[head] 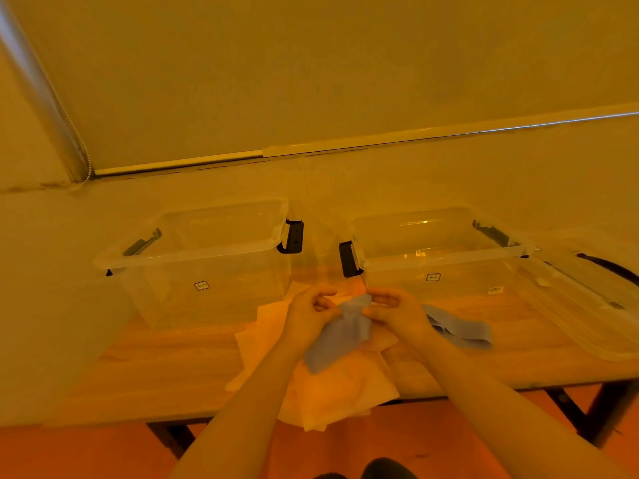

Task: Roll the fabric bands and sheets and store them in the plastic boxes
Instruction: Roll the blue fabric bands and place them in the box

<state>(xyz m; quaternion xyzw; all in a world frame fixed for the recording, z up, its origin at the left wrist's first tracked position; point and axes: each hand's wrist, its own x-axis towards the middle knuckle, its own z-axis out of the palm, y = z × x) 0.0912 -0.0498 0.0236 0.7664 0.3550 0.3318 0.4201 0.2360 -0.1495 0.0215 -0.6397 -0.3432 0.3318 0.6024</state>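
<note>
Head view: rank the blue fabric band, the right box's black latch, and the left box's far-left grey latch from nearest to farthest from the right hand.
From the right hand:
1. Blue fabric band, pinched in its fingers.
2. Right box's black latch, just above and left of it.
3. Left box's grey latch, far across to the left.

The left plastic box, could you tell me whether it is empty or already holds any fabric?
Empty: through the clear walls of the left plastic box no fabric shows, and its lid is off.

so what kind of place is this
Probably a plain indoor work area set up for sorting: a wooden table against a wall, a roller blind behind it, and two clear plastic boxes standing open.
</note>
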